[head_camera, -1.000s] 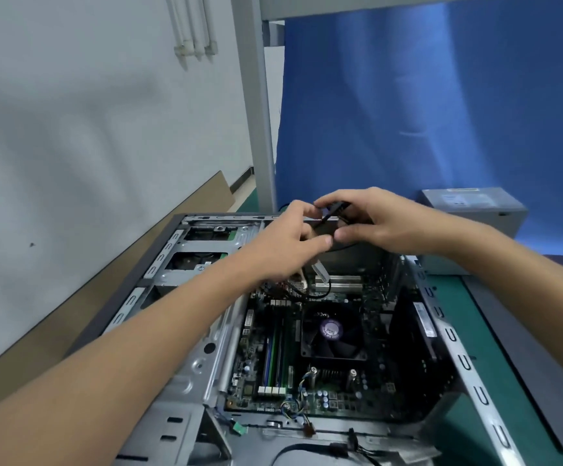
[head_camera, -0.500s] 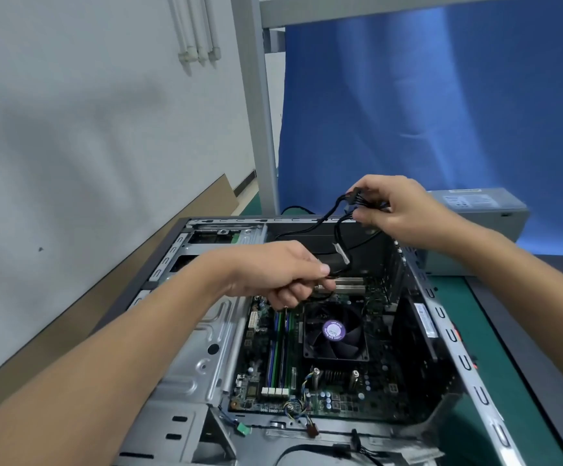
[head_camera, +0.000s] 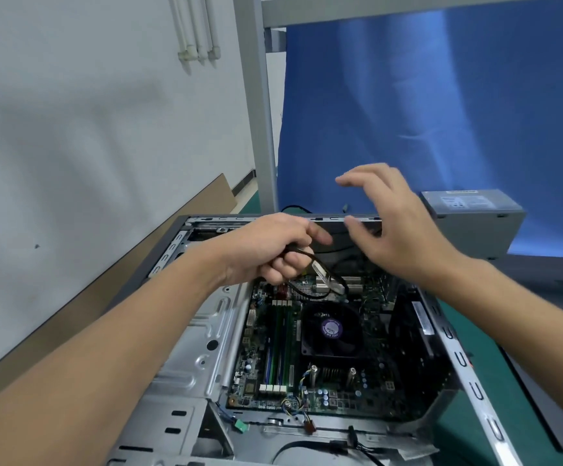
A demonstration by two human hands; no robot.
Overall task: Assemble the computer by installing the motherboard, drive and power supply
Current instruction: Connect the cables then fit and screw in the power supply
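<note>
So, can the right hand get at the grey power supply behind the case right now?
Probably yes. The right hand is open and empty, the power supply sits uncovered just beside it, and nothing lies between them.

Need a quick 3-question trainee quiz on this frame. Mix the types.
1. True or false: the power supply stands outside the case.
2. The left hand grips: A a black cable, B a screwdriver, C a screw?
3. Fill in: the right hand, fingers spread, holds ____.
Key: 1 true; 2 A; 3 nothing.
</note>
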